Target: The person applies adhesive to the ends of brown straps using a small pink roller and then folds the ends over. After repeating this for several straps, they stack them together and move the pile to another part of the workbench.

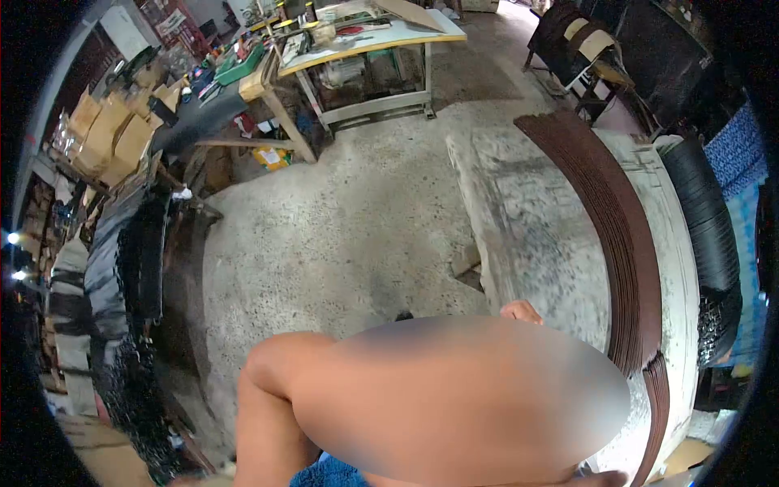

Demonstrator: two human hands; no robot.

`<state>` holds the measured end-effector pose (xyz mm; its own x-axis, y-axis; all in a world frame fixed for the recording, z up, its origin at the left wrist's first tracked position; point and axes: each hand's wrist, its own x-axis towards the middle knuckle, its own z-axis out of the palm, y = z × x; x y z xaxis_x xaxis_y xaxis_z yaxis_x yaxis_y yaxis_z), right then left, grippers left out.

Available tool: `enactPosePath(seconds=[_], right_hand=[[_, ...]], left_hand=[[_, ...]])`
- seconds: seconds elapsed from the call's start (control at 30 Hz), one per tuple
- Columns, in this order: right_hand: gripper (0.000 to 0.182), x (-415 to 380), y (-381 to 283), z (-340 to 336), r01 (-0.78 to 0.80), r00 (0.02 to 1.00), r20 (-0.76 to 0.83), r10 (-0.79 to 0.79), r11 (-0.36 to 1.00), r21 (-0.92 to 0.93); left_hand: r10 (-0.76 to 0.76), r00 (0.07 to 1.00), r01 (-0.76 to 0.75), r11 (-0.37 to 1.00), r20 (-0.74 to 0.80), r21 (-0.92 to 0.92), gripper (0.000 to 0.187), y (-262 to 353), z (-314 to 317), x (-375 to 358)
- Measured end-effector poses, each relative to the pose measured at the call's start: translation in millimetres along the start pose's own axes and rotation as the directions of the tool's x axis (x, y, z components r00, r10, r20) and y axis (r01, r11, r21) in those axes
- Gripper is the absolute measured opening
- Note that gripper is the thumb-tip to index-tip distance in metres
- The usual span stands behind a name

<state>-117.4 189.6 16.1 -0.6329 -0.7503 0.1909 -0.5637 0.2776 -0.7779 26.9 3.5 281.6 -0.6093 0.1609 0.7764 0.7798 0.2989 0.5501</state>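
Note:
A large blurred oval covers the lower middle of the head view and hides most of the arms and hands. Above its upper edge shows a small part of a hand (522, 312), near the stained pale table; whose hand, left or right, is unclear, and so is anything it holds. A bent bare limb (272, 369) rises at the lower left of the blur. More skin shows at the bottom edge, right of centre. Long dark brown strips (621, 235) lie side by side along the table (540, 215), with a shorter bundle (656, 406) near its front.
Black rolled material (702, 215) lies right of the table. At the back stands a workbench (377, 49) with tools. Cardboard boxes (109, 134) and hanging dark material (122, 308) are on the left. A draped stand (584, 45) is at the back right. Speckled floor (324, 219) lies between.

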Motion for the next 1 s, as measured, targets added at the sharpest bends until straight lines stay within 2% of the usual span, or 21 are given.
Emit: enactPosePath(seconds=[0.03, 0.13, 0.17, 0.23, 0.3, 0.33, 0.37, 0.43, 0.47, 0.53, 0.57, 0.6, 0.63, 0.67, 0.7, 0.73, 0.77, 0.8, 0.87, 0.93, 1.0], right_hand=[[0.009, 20, -4, 7, -0.031, 1.0, 0.002, 0.031, 0.999, -0.024], [0.01, 77, -11, 27, -0.02, 0.993, -0.12, 0.011, 0.997, -0.073], [0.008, 92, 0, 34, -0.026, 0.987, -0.159, 0.015, 0.997, -0.073], [0.009, 124, 30, 37, -0.048, 0.987, -0.156, 0.032, 0.994, -0.097], [0.011, 153, 51, 47, -0.09, 0.984, -0.162, 0.069, 0.988, -0.125], [0.011, 169, 61, 51, -0.128, 0.967, -0.236, 0.092, 0.982, -0.142], [0.011, 181, 71, 57, -0.183, 0.938, -0.323, 0.125, 0.971, -0.156], [0.012, 207, 107, 80, -0.187, 0.89, -0.449, 0.082, 0.963, -0.195], [0.012, 222, 115, 88, -0.222, 0.865, -0.491, 0.106, 0.957, -0.186], [0.013, 251, 126, 110, -0.337, 0.812, -0.55, 0.193, 0.926, -0.172], [0.014, 265, 135, 122, -0.405, 0.784, -0.569, 0.247, 0.899, -0.167], [0.014, 277, 140, 135, -0.46, 0.737, -0.593, 0.325, 0.884, -0.087], [0.015, 290, 145, 144, -0.502, 0.689, -0.611, 0.391, 0.865, -0.012], [0.015, 301, 146, 150, -0.543, 0.649, -0.636, 0.417, 0.84, -0.003], [0.015, 310, 145, 154, -0.573, 0.657, -0.628, 0.416, 0.818, -0.058], [0.016, 317, 145, 155, -0.596, 0.67, -0.618, 0.411, 0.794, -0.119], [0.014, 323, 147, 157, -0.618, 0.646, -0.638, 0.419, 0.778, -0.115], [0.014, 330, 146, 154, -0.644, 0.614, -0.665, 0.425, 0.756, -0.112], [0.014, 343, 142, 157, -0.677, 0.538, -0.775, 0.331, 0.717, -0.165], [0.023, 348, 150, 166, -0.753, 0.475, -0.788, 0.391, 0.644, -0.134], [0.037, 364, 145, 174, -0.885, 0.366, -0.843, 0.394, 0.428, -0.184]], left_hand=[[0.159, 0.982, -0.149, 0.983, -0.098, 0.103, 0.039, -9, -21, 1], [0.173, 0.985, -0.171, 0.979, -0.01, 0.11, 0.069, -16, -102, -31], [0.064, 0.992, -0.062, 0.998, -0.111, 0.026, 0.04, -21, -124, -39], [-0.099, 0.952, 0.117, 0.992, -0.288, 0.043, 0.019, -50, -152, -52], [-0.211, 0.927, 0.285, 0.934, -0.31, 0.217, 0.017, -95, -178, -63], [-0.294, 0.925, 0.358, 0.888, -0.241, 0.29, 0.016, -119, -197, -66], [-0.296, 0.934, 0.342, 0.902, -0.199, 0.264, 0.016, -143, -215, -72], [-0.472, 0.874, 0.447, 0.684, -0.118, 0.576, 0.005, -205, -253, -88], [-0.519, 0.84, 0.494, 0.618, -0.154, 0.611, 0.007, -244, -272, -102], [-0.768, 0.581, 0.696, 0.299, -0.268, 0.653, 0.012, -310, -316, -126], [-0.841, 0.469, 0.71, 0.177, -0.27, 0.682, 0.014, -356, -355, -197], [-0.9, 0.249, 0.702, -0.087, -0.358, 0.707, 0.02, -374, -369, -225], [-0.873, 0.378, 0.653, 0.016, -0.308, 0.757, 0.035, -396, -399, -292], [-0.947, 0.105, 0.654, -0.165, -0.305, 0.738, 0.026, -407, -423, -346], [-0.954, 0.018, 0.702, -0.2, -0.298, 0.684, 0.028, -409, -445, -397], [-0.925, -0.037, 0.741, -0.279, -0.378, 0.61, 0.036, -428, -484, -553], [-0.879, -0.357, 0.626, -0.475, -0.314, 0.618, 0.043, -424, -497, -550], [-0.835, -0.476, 0.576, -0.534, -0.277, 0.619, 0.042, -420, -501, -550], [-0.807, -0.551, 0.573, -0.551, -0.212, 0.607, 0.04, -425, -511, -558], [-0.81, -0.565, 0.584, -0.527, -0.158, 0.618, 0.038, -462, -529, -546], [-0.834, -0.535, 0.599, -0.488, -0.136, 0.634, 0.036, -519, -563, -525]])
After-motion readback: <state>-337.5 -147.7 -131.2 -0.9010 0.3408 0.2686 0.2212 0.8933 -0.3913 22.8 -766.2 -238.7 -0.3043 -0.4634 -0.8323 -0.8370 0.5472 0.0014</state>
